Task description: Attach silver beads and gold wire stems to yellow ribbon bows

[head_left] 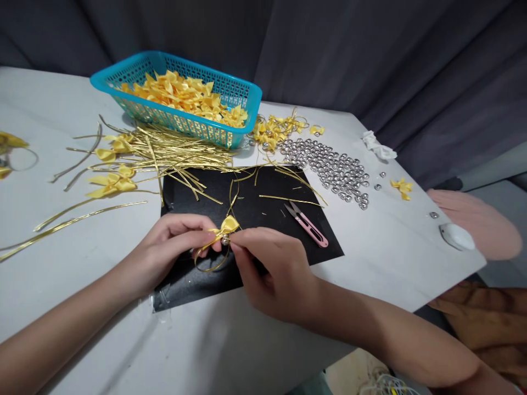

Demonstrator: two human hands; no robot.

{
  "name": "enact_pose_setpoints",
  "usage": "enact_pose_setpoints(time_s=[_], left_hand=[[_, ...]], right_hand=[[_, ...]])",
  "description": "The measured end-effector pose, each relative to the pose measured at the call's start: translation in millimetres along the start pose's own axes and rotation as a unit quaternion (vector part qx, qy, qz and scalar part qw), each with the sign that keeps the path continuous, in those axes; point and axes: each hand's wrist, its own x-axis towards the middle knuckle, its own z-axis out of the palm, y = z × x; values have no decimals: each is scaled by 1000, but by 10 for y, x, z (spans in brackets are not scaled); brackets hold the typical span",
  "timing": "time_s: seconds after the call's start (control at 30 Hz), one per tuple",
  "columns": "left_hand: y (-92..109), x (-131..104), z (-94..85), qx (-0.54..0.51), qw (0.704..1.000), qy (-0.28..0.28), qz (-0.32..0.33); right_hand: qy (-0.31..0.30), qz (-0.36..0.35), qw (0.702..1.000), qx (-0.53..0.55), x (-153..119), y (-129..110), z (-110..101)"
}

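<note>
A dark curtain [337, 60] hangs in folds behind the white table [382, 263], whose right edge runs diagonally toward the person. Past that edge are a rounded pink thing [477, 222], brown cloth [486, 323] and, low down, some white cables [387, 384] over a pale floor [349, 370].

On the table, a black sheet [197, 285] lies in front of the person, with clear tape at its near left corner. Behind it stands a turquoise perforated basket [164, 112] filled with yellow ribbon bows [177, 90]. A heap of gold cords [181, 148] spreads in front of the basket and onto the sheet's far edge; more cords and loose bows lie to the left. Right of the basket are a cluster of yellow bows with cords [275, 131] and a spread of small silver beads [333, 167]. Nearer the right edge sit a white object [457, 237], a crumpled white piece [377, 145] and a single yellow bow [402, 188]. Pink-handled snips [308, 226] rest on the sheet's right part.

Above the middle of the sheet, the left hand [175, 244] pinches a yellow bow [229, 224], thumb and fingers closed on it. Beside it, the right hand [280, 269] has thumb and forefinger together at a silver bead [225, 240] and thin gold cord [209, 269] against the bow.
</note>
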Motion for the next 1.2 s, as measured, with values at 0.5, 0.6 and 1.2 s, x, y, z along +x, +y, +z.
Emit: enact_pose_setpoints(time_s=[0.5, 0.6, 1.2], left_hand=[[32, -23, 20, -32, 999, -10, -5], [24, -23, 16, -32, 999, -12, 2], [106, -82, 165, -159, 985, -25, -61]], right_hand=[[34, -72, 997, -14, 17, 32, 3], [12, -64, 998, -5, 19, 34, -35], [176, -171, 967, -71, -65, 134, 202]])
